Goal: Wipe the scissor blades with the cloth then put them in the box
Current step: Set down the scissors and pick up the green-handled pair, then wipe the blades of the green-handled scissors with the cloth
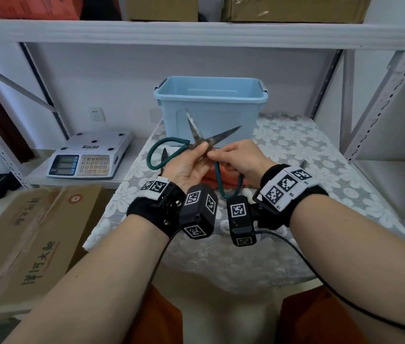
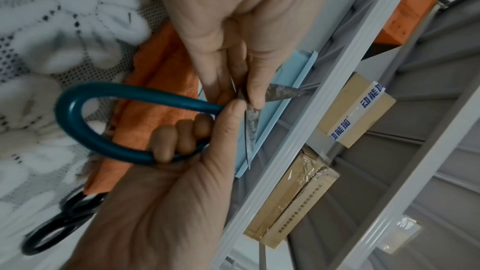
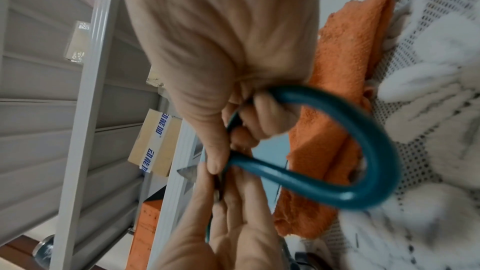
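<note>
Old scissors (image 1: 211, 141) with rusty blades and green loop handles (image 2: 78, 122) are held above the table, blades spread apart and pointing at the light blue box (image 1: 208, 98). My left hand (image 1: 186, 167) curls its fingers round one loop, thumb at the pivot. My right hand (image 1: 238, 157) pinches near the pivot and curls its fingers round the other loop (image 3: 363, 151). The orange cloth (image 1: 208, 181) lies folded on the table under both hands, touched by neither. The box stands open just behind the blades.
Black-handled scissors (image 1: 164, 157) lie on the lace tablecloth (image 1: 295, 150) beside the cloth. A weighing scale (image 1: 89, 157) sits on the low shelf to the left, a cardboard carton (image 1: 27, 239) below it. Metal shelf uprights (image 1: 382, 108) stand at the right.
</note>
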